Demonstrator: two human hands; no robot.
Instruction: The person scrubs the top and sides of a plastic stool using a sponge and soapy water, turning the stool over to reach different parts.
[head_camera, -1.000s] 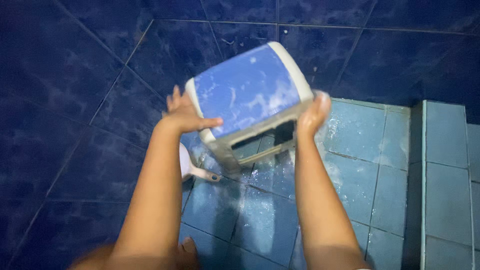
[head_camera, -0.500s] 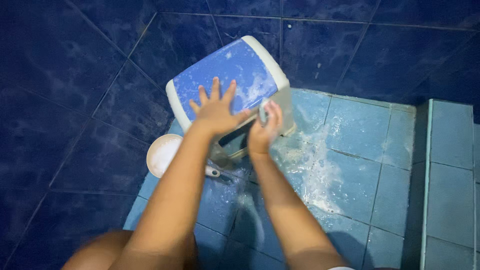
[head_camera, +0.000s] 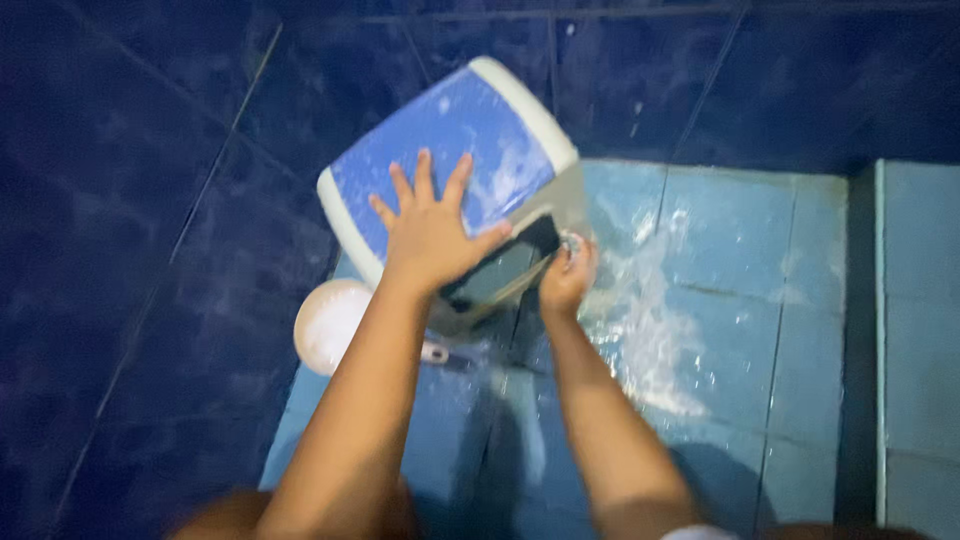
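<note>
Blue stool (head_camera: 470, 140) tipped on its side on wet floor tiles (head_camera: 720, 330), against the dark wall. Left hand (head_camera: 432, 232) pressed flat on the seat, fingers spread. Right hand (head_camera: 566, 278) closed around a leg rim below. White bowl (head_camera: 328, 322) just beside.

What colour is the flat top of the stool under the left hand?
The stool top is blue with a pale grey-white rim, seen in the head view.
</note>
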